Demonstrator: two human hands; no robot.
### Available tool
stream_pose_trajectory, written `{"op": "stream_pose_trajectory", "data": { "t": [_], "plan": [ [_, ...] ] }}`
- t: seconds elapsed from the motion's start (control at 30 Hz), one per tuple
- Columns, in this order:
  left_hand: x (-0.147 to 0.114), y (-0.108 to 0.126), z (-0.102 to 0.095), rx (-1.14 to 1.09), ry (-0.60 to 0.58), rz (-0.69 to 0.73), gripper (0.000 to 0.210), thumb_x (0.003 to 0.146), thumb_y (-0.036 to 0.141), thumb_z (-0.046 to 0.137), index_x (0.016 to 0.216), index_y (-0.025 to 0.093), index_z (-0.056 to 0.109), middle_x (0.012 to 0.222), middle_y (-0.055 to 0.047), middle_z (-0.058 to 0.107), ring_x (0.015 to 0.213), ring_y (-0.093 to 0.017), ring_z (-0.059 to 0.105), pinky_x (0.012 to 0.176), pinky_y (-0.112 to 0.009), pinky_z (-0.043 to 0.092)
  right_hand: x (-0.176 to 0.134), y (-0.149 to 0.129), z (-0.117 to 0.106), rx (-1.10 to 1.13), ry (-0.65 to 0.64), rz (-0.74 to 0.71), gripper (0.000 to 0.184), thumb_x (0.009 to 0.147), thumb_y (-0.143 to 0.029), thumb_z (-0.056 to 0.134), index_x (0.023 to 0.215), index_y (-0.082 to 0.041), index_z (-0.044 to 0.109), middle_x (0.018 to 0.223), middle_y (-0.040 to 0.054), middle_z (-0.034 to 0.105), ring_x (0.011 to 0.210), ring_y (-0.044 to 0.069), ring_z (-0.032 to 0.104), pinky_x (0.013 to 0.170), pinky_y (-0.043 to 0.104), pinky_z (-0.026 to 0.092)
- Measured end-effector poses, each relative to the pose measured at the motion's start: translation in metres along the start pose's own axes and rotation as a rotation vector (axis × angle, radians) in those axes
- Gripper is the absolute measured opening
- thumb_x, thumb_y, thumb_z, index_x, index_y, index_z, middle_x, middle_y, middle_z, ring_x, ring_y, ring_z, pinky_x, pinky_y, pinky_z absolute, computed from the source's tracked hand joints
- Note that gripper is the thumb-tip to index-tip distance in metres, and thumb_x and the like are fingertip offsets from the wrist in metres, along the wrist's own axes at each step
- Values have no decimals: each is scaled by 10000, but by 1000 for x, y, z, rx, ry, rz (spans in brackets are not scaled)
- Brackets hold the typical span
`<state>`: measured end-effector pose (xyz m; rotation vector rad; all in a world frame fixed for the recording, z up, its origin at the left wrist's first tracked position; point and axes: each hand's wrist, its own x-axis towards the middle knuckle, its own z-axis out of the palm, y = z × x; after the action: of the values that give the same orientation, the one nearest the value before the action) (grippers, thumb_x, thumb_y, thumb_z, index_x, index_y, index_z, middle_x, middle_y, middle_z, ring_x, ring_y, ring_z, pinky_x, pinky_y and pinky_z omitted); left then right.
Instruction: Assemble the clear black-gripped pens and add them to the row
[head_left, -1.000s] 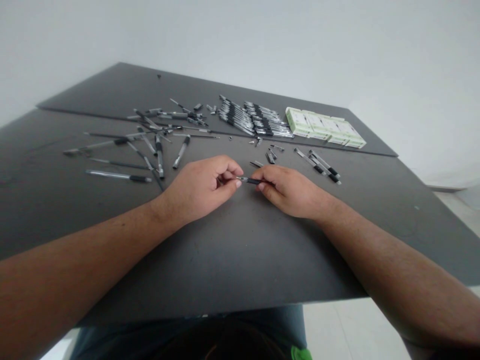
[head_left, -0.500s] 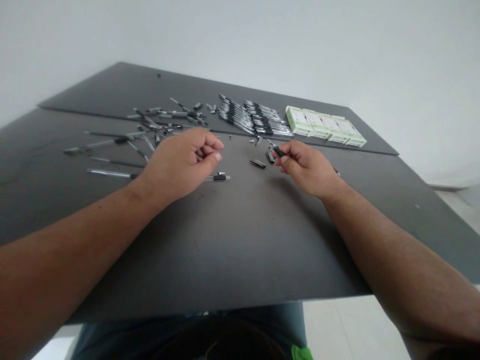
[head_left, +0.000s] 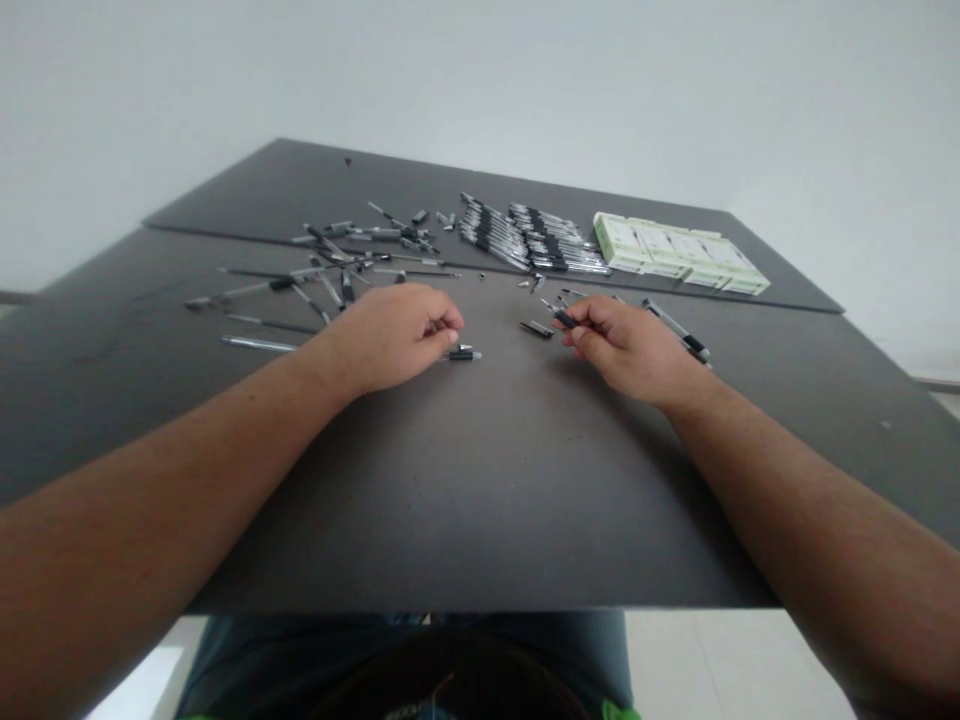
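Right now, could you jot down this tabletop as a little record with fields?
Surface: dark grey table
Right hand: holds a black-grip pen, thin tip showing
Left hand: fingers curled by a loose pen; whether it grips anything is unclear
Between hands: pen cap
Far middle: two groups of aligned pens
Far right: green-and-white boxes
Left side: scattered pens and parts
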<state>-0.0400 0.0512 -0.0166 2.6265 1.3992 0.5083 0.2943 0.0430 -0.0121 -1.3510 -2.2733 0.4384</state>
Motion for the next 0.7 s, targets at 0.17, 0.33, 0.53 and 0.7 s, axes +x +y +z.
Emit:
{"op": "stream_pose_trajectory", "data": {
  "t": [0.17, 0.33, 0.53, 0.7],
  "plan": [
    [4, 1, 13, 20, -5, 82, 379, 1027, 366, 515, 1142, 186, 827, 1108, -131, 841, 1132, -323, 773, 1052, -470, 578, 0, -3, 1, -24, -1, -16, 233, 952, -310, 593, 1082, -213, 760, 976, 73, 807, 830, 245, 685, 809, 363, 495],
    [7, -1, 15, 18, -26, 10, 362, 998, 375, 568, 1151, 186, 836, 1098, -113, 849, 1058, -305, 795, 990, -435, 594, 0, -3, 1, -29, -14, -22, 225, 947, -302, 596, 1080, -211, 753, 986, 71, 807, 829, 241, 681, 789, 353, 481],
    [7, 5, 14, 58, -100, -26, 362, 996, 335, 554, 1166, 199, 844, 1083, -105, 860, 1049, -309, 809, 963, -422, 597, 0, -3, 2, -37, -13, -30, 242, 948, -295, 589, 1100, -208, 756, 996, 67, 808, 831, 238, 680, 798, 352, 483],
    [7, 6, 14, 59, -121, -49, 363, 996, 349, 565, 1184, 204, 841, 1048, -101, 858, 1002, -305, 809, 934, -417, 594, 0, -4, 1, -47, -18, -34, 237, 944, -289, 597, 1094, -212, 764, 998, 72, 812, 837, 246, 683, 804, 358, 485]
  ]
}}
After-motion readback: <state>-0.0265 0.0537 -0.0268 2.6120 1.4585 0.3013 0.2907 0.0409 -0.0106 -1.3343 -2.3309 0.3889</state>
